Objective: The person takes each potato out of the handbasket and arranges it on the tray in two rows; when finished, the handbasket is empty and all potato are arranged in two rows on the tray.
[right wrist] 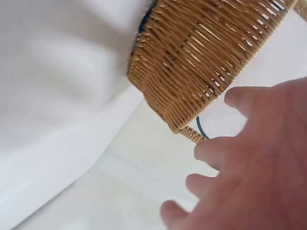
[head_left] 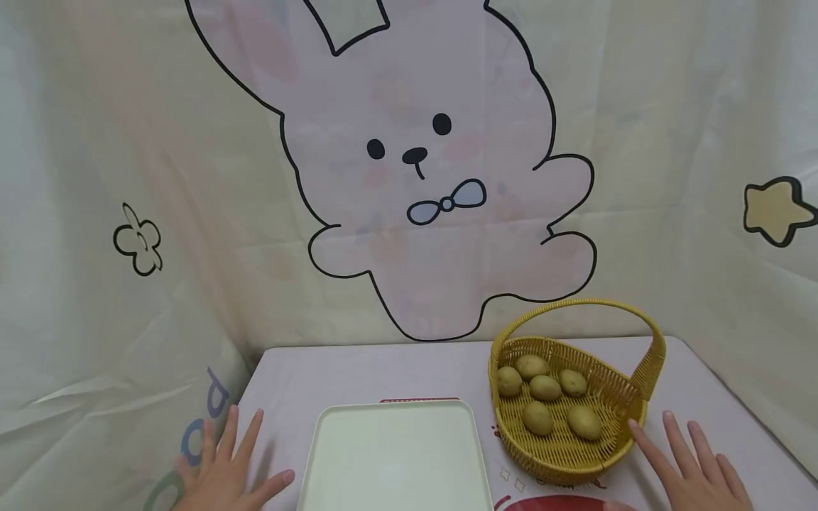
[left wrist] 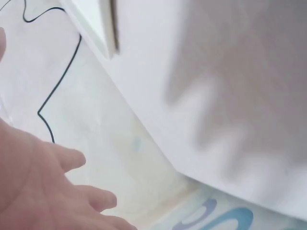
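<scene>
My left hand (head_left: 224,475) hovers with fingers spread to the left of a shallow cream tray (head_left: 396,454), holding nothing. In the left wrist view, the palm (left wrist: 33,187) and spread fingers show above the table, a shadow falling on its surface. My right hand (head_left: 696,472), fingers also spread, is beside the right side of a yellow woven basket (head_left: 648,369) with a tall arched handle. Its index fingertip overlaps the basket rim in the head view. Several oval, yellow-brown, potato-like pieces (head_left: 584,423) lie inside the basket. From the right wrist, the woven wall (right wrist: 192,62) appears just past the fingertips.
A pale cloth covers the table (head_left: 358,369), with a red printed patch (head_left: 556,504) at the front. Curtains close in the back and both sides; the back one bears a large pink cartoon animal (head_left: 422,270).
</scene>
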The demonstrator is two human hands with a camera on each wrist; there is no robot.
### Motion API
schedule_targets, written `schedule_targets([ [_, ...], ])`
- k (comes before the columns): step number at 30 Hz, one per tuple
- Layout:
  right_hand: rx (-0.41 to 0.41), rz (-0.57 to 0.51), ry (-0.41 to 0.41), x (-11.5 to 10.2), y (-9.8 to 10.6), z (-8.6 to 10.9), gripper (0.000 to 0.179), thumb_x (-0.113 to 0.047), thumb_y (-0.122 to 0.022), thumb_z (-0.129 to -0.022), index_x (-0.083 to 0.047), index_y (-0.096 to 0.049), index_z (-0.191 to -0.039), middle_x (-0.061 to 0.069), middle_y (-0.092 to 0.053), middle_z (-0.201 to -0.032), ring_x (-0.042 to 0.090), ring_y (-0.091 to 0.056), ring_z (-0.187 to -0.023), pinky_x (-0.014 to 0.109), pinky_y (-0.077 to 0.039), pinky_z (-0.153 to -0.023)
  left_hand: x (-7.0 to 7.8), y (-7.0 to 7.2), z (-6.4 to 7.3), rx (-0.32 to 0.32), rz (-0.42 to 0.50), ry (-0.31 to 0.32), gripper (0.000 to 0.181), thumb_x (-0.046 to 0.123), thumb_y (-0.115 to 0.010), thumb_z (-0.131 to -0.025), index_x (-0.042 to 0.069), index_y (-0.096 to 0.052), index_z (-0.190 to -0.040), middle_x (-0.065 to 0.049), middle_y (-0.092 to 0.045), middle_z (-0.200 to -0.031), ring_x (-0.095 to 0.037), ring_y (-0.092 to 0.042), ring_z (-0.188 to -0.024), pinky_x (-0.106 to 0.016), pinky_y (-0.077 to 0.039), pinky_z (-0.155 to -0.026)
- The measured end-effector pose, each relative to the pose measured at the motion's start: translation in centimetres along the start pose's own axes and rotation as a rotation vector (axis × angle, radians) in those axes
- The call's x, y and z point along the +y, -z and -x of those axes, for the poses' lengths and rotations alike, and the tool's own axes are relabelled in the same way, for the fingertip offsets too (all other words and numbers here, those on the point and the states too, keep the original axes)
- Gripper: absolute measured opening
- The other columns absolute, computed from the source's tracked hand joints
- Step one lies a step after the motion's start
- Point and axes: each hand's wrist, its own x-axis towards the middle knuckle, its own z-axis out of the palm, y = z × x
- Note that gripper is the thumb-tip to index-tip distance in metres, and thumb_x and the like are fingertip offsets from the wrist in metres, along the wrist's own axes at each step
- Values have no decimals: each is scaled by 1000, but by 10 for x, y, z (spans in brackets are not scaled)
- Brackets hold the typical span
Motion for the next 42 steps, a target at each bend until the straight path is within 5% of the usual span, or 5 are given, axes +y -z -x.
schedule_targets([
  [7,72,-101,130,-16,42,-10,111,-89,-64,-84,-17,-42,-166,39,-25,-170,63,-27,-148,90,-34,-104,20,10,-15,-83,213,-104,96,52,-75,-99,-3,-32,-165,-39,-37,-165,-62,-49,-142,-76,-50,-104],
  [12,160,-264,300,-34,76,-28,92,-66,-82,-87,-14,-55,-158,31,-42,-165,57,-46,-140,83,-45,-99,31,7,-30,-193,387,88,77,39,-79,-99,0,-49,-157,-16,-74,-131,-28,-78,-105,-43,-65,-86],
  [17,170,-348,400,-47,97,-55,81,-54,-85,-90,-8,-59,-152,28,-57,-155,55,-56,-138,76,-50,-102,38,-2,-49,-276,548,212,51,25,-77,-100,-5,-63,-140,-6,-77,-101,-20,-76,-82,-36,-65,-71],
  [26,-9,-435,437,-59,113,-108,71,-47,-81,-96,-4,-62,-149,23,-69,-142,45,-69,-124,65,-58,-100,37,-18,-69,-486,775,229,23,8,-74,-96,-7,-69,-113,-9,-73,-85,-17,-70,-71,-36,-66,-66],
  [42,-152,-532,388,-68,85,-167,52,-22,-79,-99,1,-65,-144,24,-70,-141,45,-68,-129,65,-53,-110,26,-20,-68,-533,878,243,31,12,-76,-97,-7,-66,-120,-7,-70,-88,-16,-69,-75,-33,-67,-70],
])
